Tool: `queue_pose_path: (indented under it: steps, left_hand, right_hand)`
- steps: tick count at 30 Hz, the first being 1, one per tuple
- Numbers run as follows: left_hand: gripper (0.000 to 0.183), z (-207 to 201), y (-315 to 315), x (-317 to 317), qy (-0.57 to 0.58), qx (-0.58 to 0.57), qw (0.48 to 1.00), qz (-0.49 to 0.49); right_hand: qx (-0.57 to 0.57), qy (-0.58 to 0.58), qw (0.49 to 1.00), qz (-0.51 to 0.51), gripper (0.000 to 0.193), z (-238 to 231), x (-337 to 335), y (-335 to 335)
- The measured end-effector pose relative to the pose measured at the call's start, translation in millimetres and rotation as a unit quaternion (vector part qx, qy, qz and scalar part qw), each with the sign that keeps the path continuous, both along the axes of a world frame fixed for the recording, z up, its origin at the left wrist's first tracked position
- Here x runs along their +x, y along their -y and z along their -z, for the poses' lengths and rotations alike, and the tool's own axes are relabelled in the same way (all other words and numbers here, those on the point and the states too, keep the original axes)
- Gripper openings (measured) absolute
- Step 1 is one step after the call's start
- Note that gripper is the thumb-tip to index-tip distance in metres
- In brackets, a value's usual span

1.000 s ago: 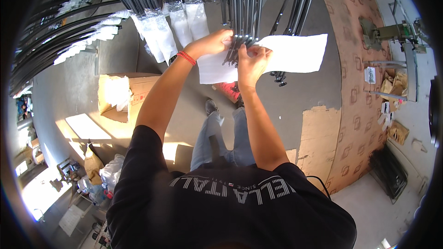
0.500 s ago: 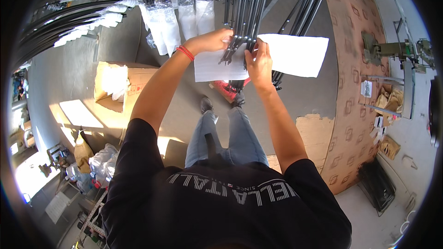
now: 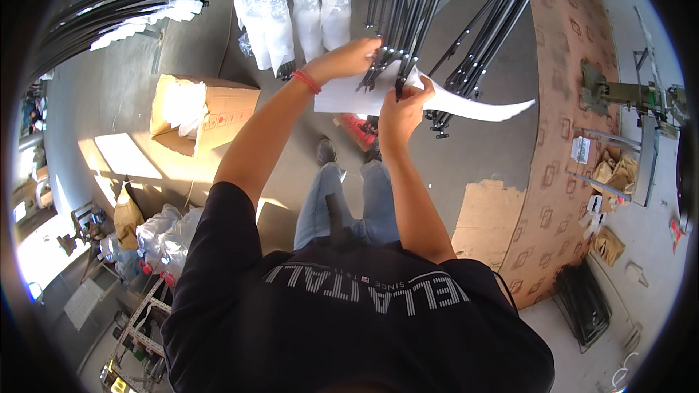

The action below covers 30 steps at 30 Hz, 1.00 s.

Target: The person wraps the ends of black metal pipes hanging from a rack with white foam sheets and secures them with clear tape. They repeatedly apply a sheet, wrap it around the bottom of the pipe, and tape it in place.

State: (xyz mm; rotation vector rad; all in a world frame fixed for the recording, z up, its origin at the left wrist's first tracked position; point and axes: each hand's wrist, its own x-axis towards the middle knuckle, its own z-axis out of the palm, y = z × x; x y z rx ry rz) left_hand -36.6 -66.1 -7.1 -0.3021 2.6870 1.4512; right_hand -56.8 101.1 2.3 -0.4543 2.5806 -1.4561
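The upper edge cuts off the black rods [image 3: 419, 11], leaving their far ends out of view. Rod ends and the right hand [image 3: 403, 113] cover part of the white sheet [image 3: 346, 94]; what exactly that hand pinches is too small to tell. The left hand's [image 3: 348, 60] fingertips are hidden. A red object [image 3: 355, 131] lies partly behind the sheet. The lower edge crops the black shirt [image 3: 349, 342].

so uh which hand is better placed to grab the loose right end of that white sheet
Probably the right hand: it is at the white sheet, nearer the end sweeping out rightward. The left hand is farther off, at the left of the black rods.
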Motion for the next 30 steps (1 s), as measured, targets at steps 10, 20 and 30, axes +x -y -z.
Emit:
queue_pose_path:
  steps: [10,20,30]
  left_hand:
    - [0.009,20,-4,-7,-0.147,0.060,0.987,-0.015]
    - [0.007,-2,-1,-2,-0.081,0.060,0.995,-0.002]
    - [0.005,5,-1,2,-0.080,0.049,0.996,-0.013]
  right_hand:
    - [-0.013,-0.106,0.993,0.051,0.057,13,-2,10]
    - [0.007,-0.106,0.994,-0.023,0.062,4,-7,-1]
    - [0.054,-0.161,0.986,-0.001,0.065,-3,5,8]
